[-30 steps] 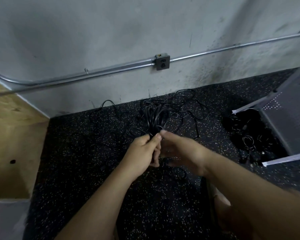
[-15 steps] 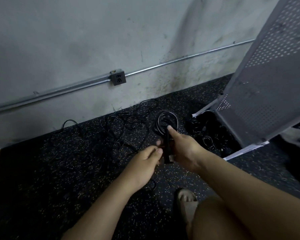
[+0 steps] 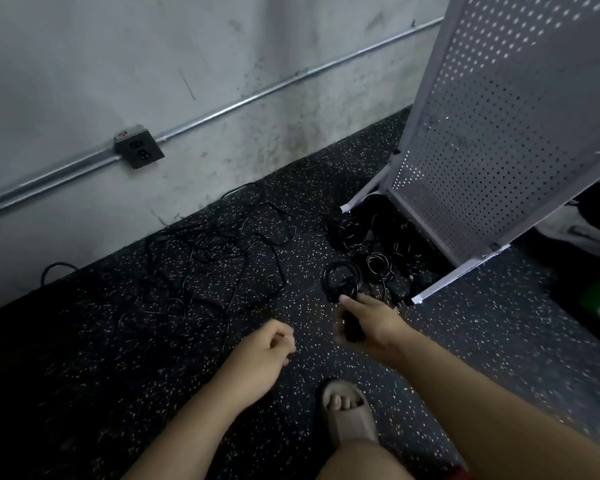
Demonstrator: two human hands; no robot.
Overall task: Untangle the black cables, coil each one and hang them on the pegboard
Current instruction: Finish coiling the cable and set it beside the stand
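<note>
Black cables (image 3: 219,258), loose and tangled, sprawl over the dark speckled rubber floor (image 3: 118,341) at ten o'clock from the hands. The left hand (image 3: 264,348) hangs loosely curled, with nothing plainly in it. The right hand (image 3: 371,327) is clenched round the neck of a coiled black cable (image 3: 340,282), whose loops stand out at twelve o'clock. Other coiled bundles (image 3: 378,244) lie at one o'clock, at the foot of the grey perforated metal pegboard (image 3: 499,116). It would be best to pinch the wrapped neck firmly so the loops cannot spring, then lift it to a peg; none is visible.
</note>
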